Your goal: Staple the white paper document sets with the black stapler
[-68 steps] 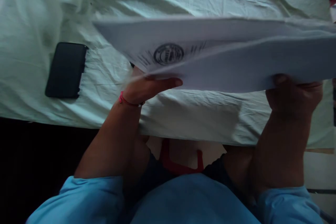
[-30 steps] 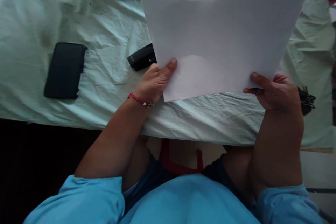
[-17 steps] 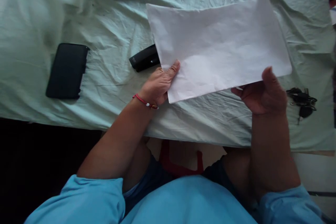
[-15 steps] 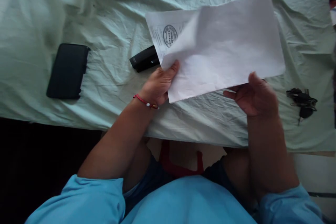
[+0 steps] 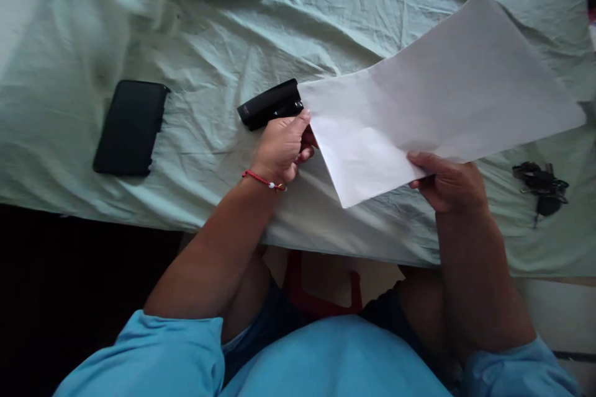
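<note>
While my right hand (image 5: 449, 183) pinches the smooth white paper (image 5: 433, 102) by its edge, my left hand (image 5: 282, 146) curls at its corner, beside the glossy black stapler (image 5: 270, 103). Can't tell if those left fingers actually grip anything, and the paper hides the stapler's far end.

A pale green sheet (image 5: 209, 62), creased and wrinkled all over, covers the bed (image 5: 326, 229) and hangs over its near edge. Light falls on it from the upper left, brightest at that corner. Below the edge on the left lies deep shadow. At the lower right, a strip of light floor (image 5: 568, 316) shows, crossed by a dark line.
</note>
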